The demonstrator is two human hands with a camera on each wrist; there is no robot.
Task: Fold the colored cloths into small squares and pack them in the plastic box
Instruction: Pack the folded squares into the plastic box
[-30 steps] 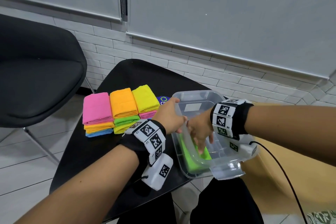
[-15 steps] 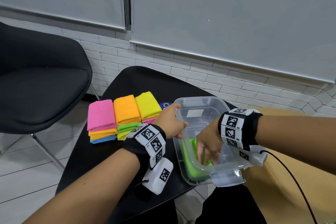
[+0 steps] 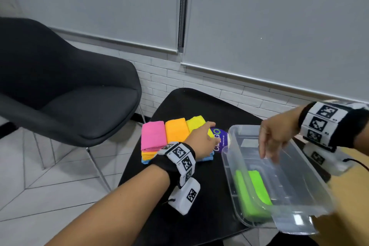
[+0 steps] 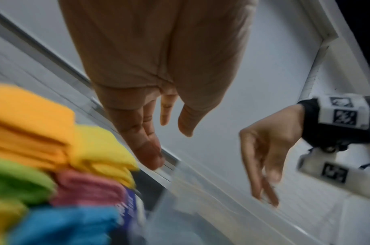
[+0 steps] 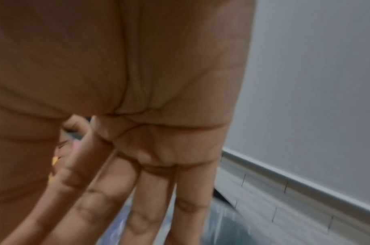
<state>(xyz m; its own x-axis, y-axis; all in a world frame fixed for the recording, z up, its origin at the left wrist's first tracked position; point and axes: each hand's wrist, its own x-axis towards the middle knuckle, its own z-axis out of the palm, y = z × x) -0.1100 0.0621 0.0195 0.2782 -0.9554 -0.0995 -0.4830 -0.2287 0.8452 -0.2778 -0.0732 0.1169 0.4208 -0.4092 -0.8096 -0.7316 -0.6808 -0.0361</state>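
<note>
One folded lime-green cloth (image 3: pixel 253 191) laid inside clear plastic box (image 3: pixel 283 223), left hand (image 3: pixel 201 142) (fingers straight, empty) held over stacked bright folded cloths (image 3: pixel 159 138), right hand (image 3: pixel 273 136) relaxed, empty, above box.

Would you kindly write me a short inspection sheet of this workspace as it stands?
Surface: black table.
Job's things: green cloth inside the plastic box; folded cloth stacks left of it.
Clutter: purple card by the stacks.
Hands: left hand open over the stacks; right hand open above the box; both empty.
Cables: black cable from the right wrist unit.
Surroundings: black chair, brick wall, blinds.
</note>
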